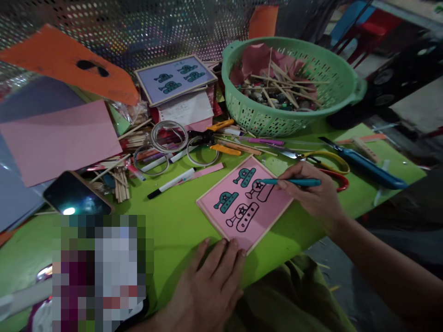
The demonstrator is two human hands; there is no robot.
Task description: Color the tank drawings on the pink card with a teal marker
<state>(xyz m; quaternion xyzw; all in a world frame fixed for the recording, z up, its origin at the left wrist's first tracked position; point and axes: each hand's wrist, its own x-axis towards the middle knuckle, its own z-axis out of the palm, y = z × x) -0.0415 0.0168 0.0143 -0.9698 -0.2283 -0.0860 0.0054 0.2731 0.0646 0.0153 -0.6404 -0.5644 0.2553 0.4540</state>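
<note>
Pink card [224, 177] lies beneath the left hand's [216, 276] spread, unclenched fingers; the right hand [308, 193] grips a teal marker [294, 182].

Framed cards [224, 198]: 2. Drawings [247, 216]: 4 per card. Basket [263, 119]: 1. Phone [78, 191]: 1. Teal marker [301, 182]: 1. Black-capped marker [172, 183]: 1. Blue cutter [372, 167]: 1. Rings [168, 149]: 3. Wooden sticks [285, 88]: many, overlapping; exact count cannot be read.

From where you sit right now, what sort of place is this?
Probably a makeshift craft table, at home or in a small workshop: a green tabletop holds scissors, a basket of sticks, and a pink card of partly coloured tanks.
</note>
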